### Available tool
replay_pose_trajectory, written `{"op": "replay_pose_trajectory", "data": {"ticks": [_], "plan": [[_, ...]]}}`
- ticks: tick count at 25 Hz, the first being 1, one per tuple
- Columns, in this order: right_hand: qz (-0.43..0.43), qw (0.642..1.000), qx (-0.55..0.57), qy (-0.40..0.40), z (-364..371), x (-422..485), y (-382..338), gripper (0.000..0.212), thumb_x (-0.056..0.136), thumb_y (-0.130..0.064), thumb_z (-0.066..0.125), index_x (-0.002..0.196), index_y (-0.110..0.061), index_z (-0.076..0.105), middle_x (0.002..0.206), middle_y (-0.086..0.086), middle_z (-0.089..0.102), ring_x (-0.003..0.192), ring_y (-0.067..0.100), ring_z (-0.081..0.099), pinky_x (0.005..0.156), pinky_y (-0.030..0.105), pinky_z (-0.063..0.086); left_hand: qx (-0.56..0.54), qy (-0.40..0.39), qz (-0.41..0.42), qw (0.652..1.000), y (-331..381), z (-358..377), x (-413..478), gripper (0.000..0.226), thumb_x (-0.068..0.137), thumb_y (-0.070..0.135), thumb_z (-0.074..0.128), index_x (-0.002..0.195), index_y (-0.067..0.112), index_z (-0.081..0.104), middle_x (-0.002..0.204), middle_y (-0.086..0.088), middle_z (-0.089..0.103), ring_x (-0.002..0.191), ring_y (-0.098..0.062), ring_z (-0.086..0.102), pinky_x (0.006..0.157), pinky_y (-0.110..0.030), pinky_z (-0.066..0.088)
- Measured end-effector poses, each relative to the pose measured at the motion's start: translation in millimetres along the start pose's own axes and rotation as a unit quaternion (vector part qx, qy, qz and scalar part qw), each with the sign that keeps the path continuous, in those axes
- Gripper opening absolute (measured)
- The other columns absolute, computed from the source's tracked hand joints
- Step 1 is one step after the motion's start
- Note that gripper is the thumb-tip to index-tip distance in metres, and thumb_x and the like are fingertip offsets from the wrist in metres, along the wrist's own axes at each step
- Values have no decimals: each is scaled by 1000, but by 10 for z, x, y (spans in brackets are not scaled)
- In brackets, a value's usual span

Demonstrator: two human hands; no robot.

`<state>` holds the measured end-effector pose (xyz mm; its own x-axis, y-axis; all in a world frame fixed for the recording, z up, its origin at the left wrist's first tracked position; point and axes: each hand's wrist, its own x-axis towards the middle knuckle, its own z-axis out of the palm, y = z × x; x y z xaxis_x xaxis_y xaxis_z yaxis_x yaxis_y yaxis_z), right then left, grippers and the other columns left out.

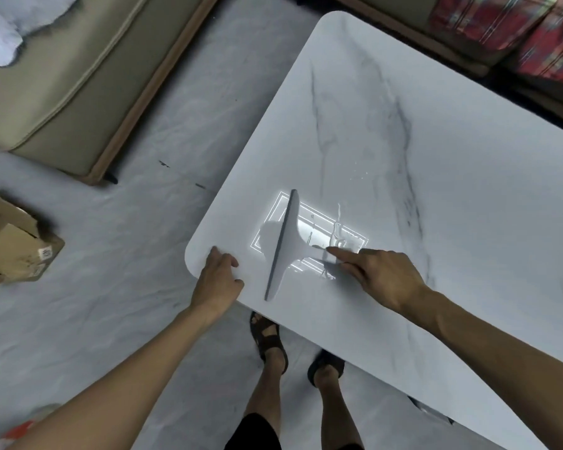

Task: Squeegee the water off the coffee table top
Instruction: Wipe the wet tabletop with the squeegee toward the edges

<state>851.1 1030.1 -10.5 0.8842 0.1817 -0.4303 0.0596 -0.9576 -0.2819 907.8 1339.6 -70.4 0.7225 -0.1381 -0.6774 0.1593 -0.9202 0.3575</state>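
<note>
A white marble-patterned coffee table top (452, 177) fills the right of the view. A grey squeegee (285, 245) lies with its blade on the table near the near-left corner. My right hand (381, 274) grips its handle, index finger stretched along it. Streaks and drops of water (338, 232) glisten just behind the blade, where a ceiling light is reflected. My left hand (218, 280) rests on the table's corner edge, fingers curled over it.
A beige sofa (69, 92) stands at the upper left. A cardboard box (10, 245) sits on the floor at the left. Red patterned cushions (514, 30) lie beyond the table's far edge. My sandalled feet (270, 342) stand beside the table's near edge.
</note>
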Motion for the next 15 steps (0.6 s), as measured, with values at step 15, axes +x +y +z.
{"op": "replay_pose_trajectory", "data": {"ticks": [15], "plan": [[-72,996,42,-45,272,-339,-384,39,101,-49,26,140,-54,29,97,-4,66,84,27,64,67,33,45,-11,10,-32,999,156,142,-50,42,75,-2,46,105,26,40,114,-2,47,88,-21,56,60,-24,37]]}}
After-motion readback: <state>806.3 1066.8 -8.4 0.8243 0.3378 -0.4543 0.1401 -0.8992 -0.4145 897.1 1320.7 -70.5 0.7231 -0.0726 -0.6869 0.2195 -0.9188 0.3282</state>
